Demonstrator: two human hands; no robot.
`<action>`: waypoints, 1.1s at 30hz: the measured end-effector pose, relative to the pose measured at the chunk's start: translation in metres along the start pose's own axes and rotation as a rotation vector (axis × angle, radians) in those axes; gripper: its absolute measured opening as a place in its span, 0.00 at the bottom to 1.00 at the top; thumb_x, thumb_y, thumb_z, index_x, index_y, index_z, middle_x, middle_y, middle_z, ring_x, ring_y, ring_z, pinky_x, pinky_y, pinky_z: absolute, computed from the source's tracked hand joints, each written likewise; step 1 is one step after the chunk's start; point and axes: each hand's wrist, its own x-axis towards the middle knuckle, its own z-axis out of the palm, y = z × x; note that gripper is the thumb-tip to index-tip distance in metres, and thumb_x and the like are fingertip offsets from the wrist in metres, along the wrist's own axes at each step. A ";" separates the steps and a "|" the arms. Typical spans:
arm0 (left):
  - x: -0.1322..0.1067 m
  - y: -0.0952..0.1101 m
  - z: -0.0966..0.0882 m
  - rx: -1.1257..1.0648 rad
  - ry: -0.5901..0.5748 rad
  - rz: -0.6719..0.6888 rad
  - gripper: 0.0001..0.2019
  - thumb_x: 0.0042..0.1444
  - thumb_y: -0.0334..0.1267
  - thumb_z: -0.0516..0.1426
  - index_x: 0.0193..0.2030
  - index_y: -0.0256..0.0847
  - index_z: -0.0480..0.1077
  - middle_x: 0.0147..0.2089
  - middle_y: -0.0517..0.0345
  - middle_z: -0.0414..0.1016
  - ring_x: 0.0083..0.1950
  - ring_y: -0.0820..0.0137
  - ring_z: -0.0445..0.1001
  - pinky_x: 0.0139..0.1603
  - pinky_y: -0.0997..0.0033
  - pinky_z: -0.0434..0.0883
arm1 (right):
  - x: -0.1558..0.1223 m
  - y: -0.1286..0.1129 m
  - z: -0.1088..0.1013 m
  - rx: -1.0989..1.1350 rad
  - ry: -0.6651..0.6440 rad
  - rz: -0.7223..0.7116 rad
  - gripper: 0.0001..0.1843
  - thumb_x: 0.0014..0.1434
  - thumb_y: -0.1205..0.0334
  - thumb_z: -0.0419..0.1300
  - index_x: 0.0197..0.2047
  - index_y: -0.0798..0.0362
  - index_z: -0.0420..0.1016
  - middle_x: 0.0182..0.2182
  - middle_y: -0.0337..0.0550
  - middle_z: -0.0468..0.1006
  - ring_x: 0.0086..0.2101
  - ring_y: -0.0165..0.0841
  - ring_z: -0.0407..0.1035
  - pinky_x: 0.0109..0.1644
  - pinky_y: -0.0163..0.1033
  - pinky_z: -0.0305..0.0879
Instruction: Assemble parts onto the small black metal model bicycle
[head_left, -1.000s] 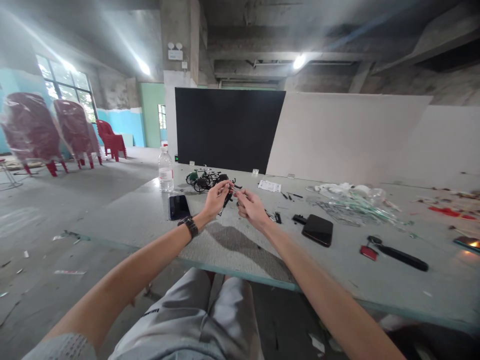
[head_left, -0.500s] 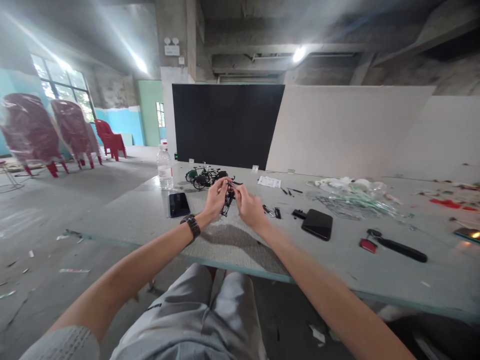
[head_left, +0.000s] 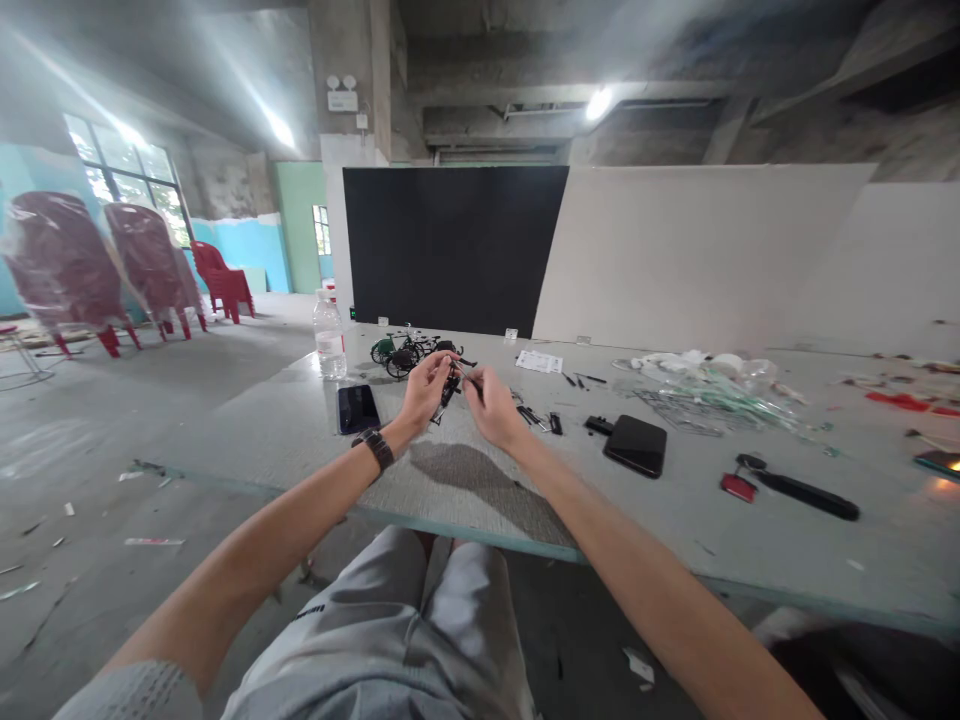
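My left hand (head_left: 429, 390), a dark watch on its wrist, is closed on a small black model bicycle frame (head_left: 444, 400) held above the table. Much of that piece is hidden by the fingers. My right hand (head_left: 487, 402) pinches a thin dark tool (head_left: 474, 384), its narrow end pointing at the fingertips of my left hand; its exact kind is too small to tell. Just behind the hands stand several small model bicycles (head_left: 401, 355), black and green. Small black parts (head_left: 534, 416) lie right of my right hand.
On the grey table (head_left: 262, 440) are a water bottle (head_left: 329, 335), a phone (head_left: 358, 409), a black flat device (head_left: 635, 446), a paper sheet (head_left: 540, 361), clear plastic wrapping (head_left: 720, 385) and a black-handled object (head_left: 806, 495). A black panel (head_left: 454, 250) stands behind the table.
My left hand has shifted slightly left and down with the bicycle frame. My right hand has turned a little, and the dark tool shows more clearly in its fingers.
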 end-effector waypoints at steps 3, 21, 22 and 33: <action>-0.002 0.000 0.002 -0.026 0.022 -0.018 0.16 0.67 0.51 0.56 0.45 0.39 0.75 0.44 0.50 0.80 0.42 0.68 0.78 0.46 0.69 0.74 | -0.005 0.002 -0.009 -0.568 0.017 -0.207 0.17 0.73 0.51 0.43 0.47 0.51 0.68 0.36 0.50 0.78 0.24 0.32 0.64 0.28 0.38 0.45; -0.005 0.001 0.004 0.096 0.005 0.059 0.18 0.67 0.54 0.54 0.45 0.40 0.74 0.42 0.51 0.80 0.41 0.69 0.77 0.45 0.70 0.72 | 0.006 -0.002 -0.005 0.604 -0.170 0.354 0.22 0.60 0.37 0.58 0.38 0.48 0.64 0.19 0.24 0.45 0.17 0.25 0.37 0.20 0.34 0.40; -0.005 0.000 0.003 0.090 0.012 0.059 0.18 0.67 0.53 0.54 0.45 0.40 0.74 0.43 0.51 0.80 0.42 0.69 0.77 0.45 0.70 0.72 | 0.006 -0.001 -0.005 0.523 -0.117 0.323 0.19 0.62 0.39 0.57 0.37 0.47 0.63 0.19 0.25 0.47 0.16 0.26 0.40 0.21 0.34 0.41; -0.009 0.000 0.010 -0.034 0.033 -0.034 0.18 0.65 0.54 0.56 0.45 0.38 0.74 0.45 0.49 0.80 0.42 0.67 0.79 0.48 0.67 0.74 | -0.005 0.002 -0.021 -0.817 -0.013 -0.208 0.19 0.74 0.55 0.41 0.46 0.53 0.71 0.39 0.55 0.79 0.23 0.31 0.61 0.30 0.40 0.40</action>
